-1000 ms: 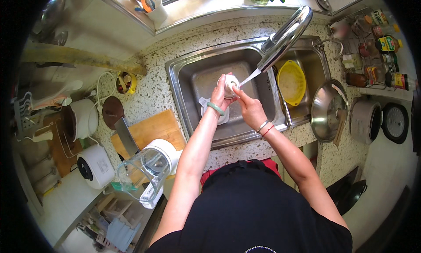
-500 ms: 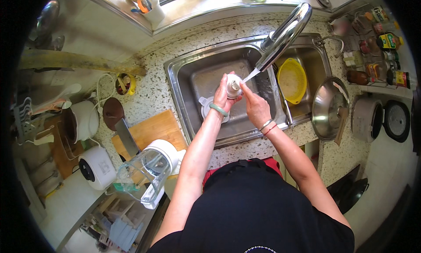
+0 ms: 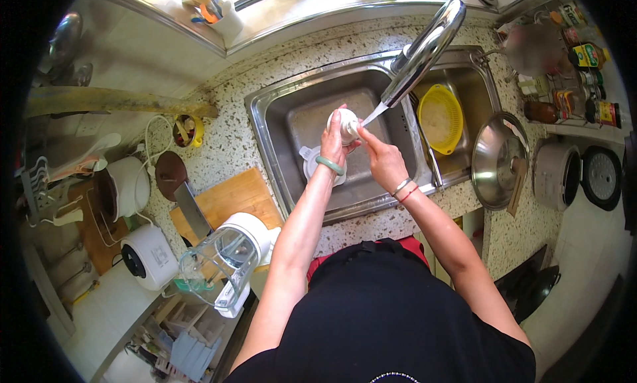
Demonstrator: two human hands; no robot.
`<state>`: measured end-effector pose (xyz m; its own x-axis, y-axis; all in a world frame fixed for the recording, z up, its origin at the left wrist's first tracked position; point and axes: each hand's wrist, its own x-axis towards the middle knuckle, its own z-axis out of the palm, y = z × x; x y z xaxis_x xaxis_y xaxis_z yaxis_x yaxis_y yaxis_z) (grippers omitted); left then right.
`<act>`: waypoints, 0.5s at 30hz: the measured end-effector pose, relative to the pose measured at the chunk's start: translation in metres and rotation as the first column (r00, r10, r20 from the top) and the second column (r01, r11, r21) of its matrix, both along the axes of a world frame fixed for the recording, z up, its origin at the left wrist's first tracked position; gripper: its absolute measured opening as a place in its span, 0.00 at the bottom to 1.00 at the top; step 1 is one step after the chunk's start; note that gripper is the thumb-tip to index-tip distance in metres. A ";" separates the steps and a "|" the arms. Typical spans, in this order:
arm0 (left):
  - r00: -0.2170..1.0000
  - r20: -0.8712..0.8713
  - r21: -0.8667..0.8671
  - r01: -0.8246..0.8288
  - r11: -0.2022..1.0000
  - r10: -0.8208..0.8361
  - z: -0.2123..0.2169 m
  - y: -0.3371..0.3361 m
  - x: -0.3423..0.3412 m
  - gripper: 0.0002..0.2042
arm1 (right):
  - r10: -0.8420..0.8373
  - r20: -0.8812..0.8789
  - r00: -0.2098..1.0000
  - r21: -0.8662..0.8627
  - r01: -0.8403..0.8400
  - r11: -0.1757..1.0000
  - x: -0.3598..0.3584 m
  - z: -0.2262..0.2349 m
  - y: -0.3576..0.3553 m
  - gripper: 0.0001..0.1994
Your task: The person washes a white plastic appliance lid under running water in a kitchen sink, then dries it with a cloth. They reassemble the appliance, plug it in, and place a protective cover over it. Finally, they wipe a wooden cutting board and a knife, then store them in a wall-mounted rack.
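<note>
Just above the frame's centre, the left hand [image 3: 333, 144] curls around one white part [image 3: 348, 123]; the right hand [image 3: 387, 162] points one finger onto it, its grip unclear. One tap [image 3: 428, 49] runs above two basins [image 3: 308, 117] at upper centre.

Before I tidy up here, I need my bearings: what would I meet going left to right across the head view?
White appliance with a black part, clear jug, left hand holding a white piece, right hand, yellow colander, round metal lid, open cooker.
</note>
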<state>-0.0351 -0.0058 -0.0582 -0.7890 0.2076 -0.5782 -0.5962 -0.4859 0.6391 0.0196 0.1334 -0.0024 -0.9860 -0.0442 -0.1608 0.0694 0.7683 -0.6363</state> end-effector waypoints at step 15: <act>0.995 0.057 0.245 0.062 0.967 -0.079 -0.009 -0.003 -0.002 0.29 | -0.047 -0.026 0.999 -0.150 0.043 0.988 0.004 0.001 -0.007 0.21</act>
